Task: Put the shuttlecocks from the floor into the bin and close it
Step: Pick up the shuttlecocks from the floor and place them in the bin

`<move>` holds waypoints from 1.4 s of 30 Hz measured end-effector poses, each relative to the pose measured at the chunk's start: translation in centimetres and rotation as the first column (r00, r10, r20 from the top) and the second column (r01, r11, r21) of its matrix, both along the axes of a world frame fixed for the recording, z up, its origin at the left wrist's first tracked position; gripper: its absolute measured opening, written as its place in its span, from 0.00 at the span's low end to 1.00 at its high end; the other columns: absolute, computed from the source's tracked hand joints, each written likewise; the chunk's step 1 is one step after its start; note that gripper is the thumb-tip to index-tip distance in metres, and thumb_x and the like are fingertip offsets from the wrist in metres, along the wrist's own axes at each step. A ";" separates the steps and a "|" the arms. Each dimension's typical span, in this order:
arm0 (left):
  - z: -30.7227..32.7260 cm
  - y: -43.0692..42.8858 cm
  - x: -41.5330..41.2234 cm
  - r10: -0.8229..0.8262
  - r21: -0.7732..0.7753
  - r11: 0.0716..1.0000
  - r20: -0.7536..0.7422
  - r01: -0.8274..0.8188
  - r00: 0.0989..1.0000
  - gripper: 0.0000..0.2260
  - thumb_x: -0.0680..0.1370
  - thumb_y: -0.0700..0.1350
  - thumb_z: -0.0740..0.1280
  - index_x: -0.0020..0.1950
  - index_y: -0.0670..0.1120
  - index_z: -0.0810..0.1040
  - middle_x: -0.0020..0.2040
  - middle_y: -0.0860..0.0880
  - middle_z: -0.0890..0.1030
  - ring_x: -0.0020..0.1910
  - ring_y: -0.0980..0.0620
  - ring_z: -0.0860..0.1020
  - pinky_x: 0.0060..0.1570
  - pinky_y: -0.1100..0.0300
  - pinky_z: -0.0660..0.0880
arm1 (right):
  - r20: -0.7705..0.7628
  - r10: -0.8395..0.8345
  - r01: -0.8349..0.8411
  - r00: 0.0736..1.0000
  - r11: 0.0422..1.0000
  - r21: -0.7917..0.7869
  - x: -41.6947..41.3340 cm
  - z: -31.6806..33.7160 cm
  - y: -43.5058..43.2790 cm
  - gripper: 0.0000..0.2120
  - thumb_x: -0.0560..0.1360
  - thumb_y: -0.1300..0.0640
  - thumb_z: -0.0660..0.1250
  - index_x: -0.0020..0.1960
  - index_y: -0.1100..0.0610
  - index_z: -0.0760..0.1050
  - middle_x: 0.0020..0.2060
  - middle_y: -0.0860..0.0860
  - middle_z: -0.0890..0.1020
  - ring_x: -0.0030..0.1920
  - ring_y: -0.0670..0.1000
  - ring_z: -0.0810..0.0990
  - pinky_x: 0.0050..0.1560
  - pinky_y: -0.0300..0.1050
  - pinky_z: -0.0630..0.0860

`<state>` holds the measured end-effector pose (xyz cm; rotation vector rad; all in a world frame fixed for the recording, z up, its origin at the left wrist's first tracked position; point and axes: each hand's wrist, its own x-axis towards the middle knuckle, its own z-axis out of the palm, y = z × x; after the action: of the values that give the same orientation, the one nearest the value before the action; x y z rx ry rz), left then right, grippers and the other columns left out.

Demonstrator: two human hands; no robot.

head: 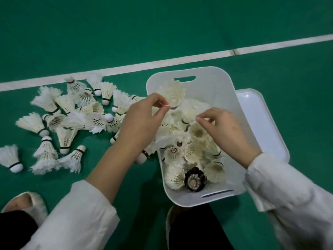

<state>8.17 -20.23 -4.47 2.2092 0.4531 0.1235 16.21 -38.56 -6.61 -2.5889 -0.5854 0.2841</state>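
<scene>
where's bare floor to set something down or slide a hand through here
Bare green floor lies beyond the white line, and right of the lid. Crowded: the shuttlecock pile left of the bin, up to its wall. The bin itself is heaped, with both hands over it.

Under our left hand [142,120] and forearm, several shuttlecocks [115,112] are partly covered. Beyond our right hand [223,130], the lid [259,112] is mostly hidden behind the bin [212,83]. We cannot tell whether either hand's fingertips actually pinch feathers.
</scene>
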 end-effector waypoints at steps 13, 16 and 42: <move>-1.3 2.1 0.2 0.076 -0.082 0.993 -0.056 -0.080 0.996 0.02 0.76 0.50 0.66 0.46 0.55 0.77 0.42 0.62 0.78 0.41 0.66 0.75 0.37 0.66 0.70 | -0.125 0.101 -0.124 0.987 0.974 -0.192 1.7 -7.6 6.1 0.11 0.77 0.58 0.61 0.51 0.57 0.82 0.48 0.55 0.81 0.53 0.55 0.73 0.55 0.49 0.73; -1.1 2.2 0.3 0.058 -0.083 0.995 -0.064 -0.063 0.996 0.01 0.76 0.50 0.66 0.45 0.57 0.77 0.42 0.63 0.78 0.42 0.66 0.76 0.39 0.68 0.70 | -0.130 0.106 -0.122 0.986 0.986 -0.117 1.8 -5.5 5.7 0.15 0.77 0.56 0.63 0.64 0.54 0.73 0.56 0.53 0.74 0.59 0.52 0.70 0.61 0.44 0.67; 2.9 1.8 1.8 0.063 -0.141 0.989 0.078 -0.051 0.995 0.12 0.76 0.58 0.61 0.49 0.50 0.76 0.43 0.56 0.79 0.42 0.61 0.78 0.41 0.70 0.74 | 0.074 0.069 -0.049 0.995 0.966 -0.254 6.6 -5.5 4.2 0.15 0.82 0.52 0.52 0.54 0.60 0.72 0.46 0.59 0.77 0.48 0.60 0.75 0.49 0.54 0.72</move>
<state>10.01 -18.40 -1.60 2.0478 0.4654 0.2065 22.81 -34.36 -12.15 -2.8427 -0.6969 0.2890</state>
